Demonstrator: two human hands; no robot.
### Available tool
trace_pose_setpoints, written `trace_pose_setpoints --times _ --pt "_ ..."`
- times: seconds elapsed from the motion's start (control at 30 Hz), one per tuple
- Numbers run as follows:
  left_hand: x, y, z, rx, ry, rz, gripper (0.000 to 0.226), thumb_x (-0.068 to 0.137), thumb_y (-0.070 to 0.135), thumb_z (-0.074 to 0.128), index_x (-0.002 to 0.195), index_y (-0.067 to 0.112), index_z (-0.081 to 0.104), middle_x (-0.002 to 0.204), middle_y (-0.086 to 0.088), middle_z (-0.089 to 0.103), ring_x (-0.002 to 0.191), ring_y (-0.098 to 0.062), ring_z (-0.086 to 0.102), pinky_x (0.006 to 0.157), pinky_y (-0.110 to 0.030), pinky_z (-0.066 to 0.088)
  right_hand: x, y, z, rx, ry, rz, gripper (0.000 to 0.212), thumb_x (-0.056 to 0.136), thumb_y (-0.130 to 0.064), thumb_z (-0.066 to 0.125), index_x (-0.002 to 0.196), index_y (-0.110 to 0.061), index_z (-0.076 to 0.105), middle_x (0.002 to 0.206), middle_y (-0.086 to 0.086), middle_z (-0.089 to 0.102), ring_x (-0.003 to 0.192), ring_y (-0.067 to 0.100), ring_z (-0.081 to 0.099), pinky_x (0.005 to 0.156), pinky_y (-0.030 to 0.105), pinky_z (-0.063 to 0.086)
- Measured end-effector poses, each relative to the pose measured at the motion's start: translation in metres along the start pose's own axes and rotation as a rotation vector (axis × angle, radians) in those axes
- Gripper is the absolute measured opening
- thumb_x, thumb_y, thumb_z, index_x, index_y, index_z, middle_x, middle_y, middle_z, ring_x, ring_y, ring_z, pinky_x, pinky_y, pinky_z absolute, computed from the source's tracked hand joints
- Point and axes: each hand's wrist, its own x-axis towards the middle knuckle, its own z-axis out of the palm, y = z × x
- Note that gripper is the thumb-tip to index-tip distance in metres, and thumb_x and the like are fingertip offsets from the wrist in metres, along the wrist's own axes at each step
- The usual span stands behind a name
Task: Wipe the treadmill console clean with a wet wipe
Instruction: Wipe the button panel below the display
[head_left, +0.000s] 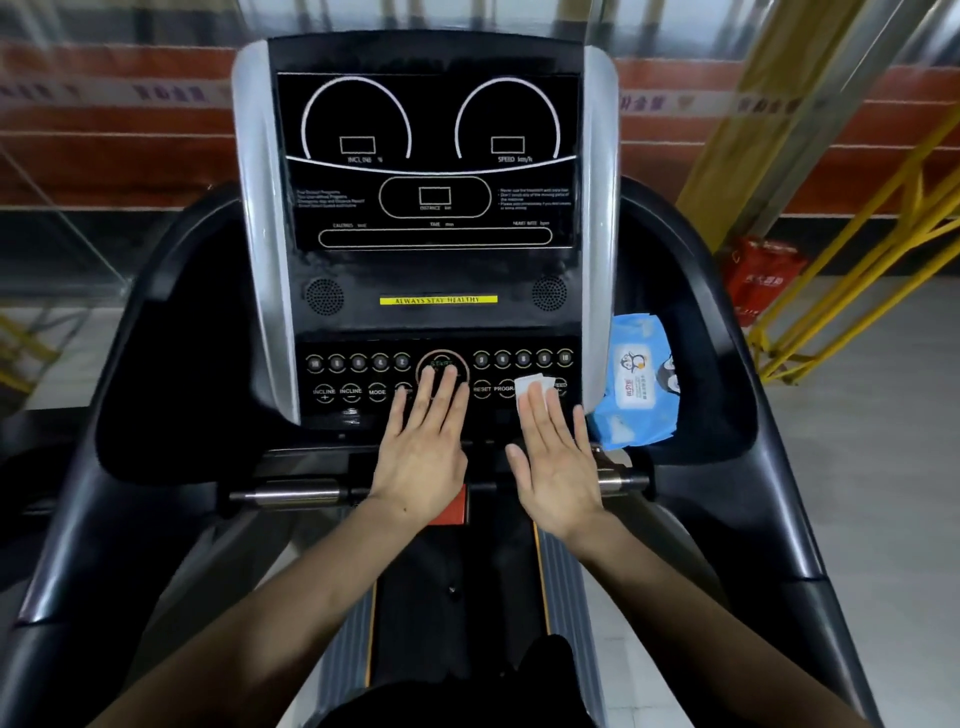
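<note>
The black treadmill console (431, 218) fills the middle of the head view, with its dials above and a button panel (363, 387) below. My left hand (423, 447) lies flat with straight fingers, its tips on the round START button (441, 364). My right hand (553, 467) lies flat too, its straight fingers pressing a small folded white wet wipe (532, 387) onto the right part of the button panel. Most of the wipe is hidden under the fingers.
A blue pack of wet wipes (636, 389) lies in the right tray beside the console. A handlebar with metal grips (296, 491) runs below my hands, a red safety tab (454, 512) at its middle. Yellow railings (831, 249) stand at right.
</note>
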Motion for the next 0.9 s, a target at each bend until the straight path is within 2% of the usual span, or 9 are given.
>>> trace_pose_setpoints --times 0.17,0.33,0.5,0.63,0.8,0.9 --pt "-0.015 -0.031 -0.003 -0.012 0.0 -0.064 0.078 0.096 0.028 0.048 0.165 0.012 0.014 0.174 -0.009 -0.003 0.16 -0.029 -0.011 0.128 -0.056 0.011 0.013 -0.024 0.002 -0.009 0.006 -0.086 0.064 0.11 -0.046 0.016 0.167 -0.016 0.007 0.176 -0.001 -0.001 0.162 0.016 -0.009 0.131 0.051 0.0" --pt "-0.038 -0.068 -0.002 -0.013 -0.016 -0.139 0.079 0.094 0.025 0.052 0.164 0.012 0.016 0.174 -0.008 0.002 0.16 -0.029 -0.008 0.129 -0.055 0.007 0.03 -0.057 0.003 -0.043 -0.001 -0.169 0.064 0.112 -0.045 0.02 0.167 -0.016 0.007 0.176 -0.001 0.001 0.162 0.015 -0.007 0.131 0.05 0.0" --pt "-0.058 -0.11 -0.005 -0.01 -0.015 -0.217 0.079 0.095 0.024 0.052 0.164 0.01 0.015 0.174 -0.01 0.001 0.16 -0.029 -0.01 0.129 -0.054 0.005 0.056 -0.1 0.004 -0.1 -0.046 -0.268 0.064 0.111 -0.048 0.016 0.167 -0.016 0.012 0.175 -0.002 0.006 0.162 0.014 -0.005 0.131 0.051 0.003" --pt "-0.073 -0.142 -0.008 -0.028 -0.024 -0.283 0.081 0.094 0.022 0.048 0.164 0.009 0.01 0.173 -0.007 -0.007 0.159 -0.027 -0.014 0.129 -0.053 0.001 0.073 -0.14 0.007 -0.139 -0.018 -0.362 0.063 0.111 -0.044 0.021 0.166 -0.013 0.019 0.175 -0.002 0.01 0.162 0.015 -0.001 0.131 0.05 0.005" --pt "-0.087 -0.166 -0.01 -0.053 -0.057 -0.306 0.08 0.095 0.021 0.041 0.165 0.012 0.002 0.171 -0.002 -0.015 0.157 -0.029 -0.02 0.128 -0.053 -0.006 0.096 -0.186 0.016 -0.228 -0.046 -0.52 0.062 0.11 -0.04 0.025 0.166 -0.014 0.016 0.175 -0.001 0.01 0.162 0.015 -0.001 0.132 0.048 0.001" --pt "-0.091 -0.174 -0.013 -0.066 -0.076 -0.333 0.08 0.096 0.021 0.037 0.164 0.013 -0.003 0.171 -0.002 -0.019 0.157 -0.028 -0.022 0.128 -0.053 -0.005 0.1 -0.191 0.022 -0.28 -0.077 -0.61 0.062 0.11 -0.04 0.025 0.165 -0.012 0.02 0.174 0.001 0.013 0.162 0.019 0.001 0.131 0.049 0.007"
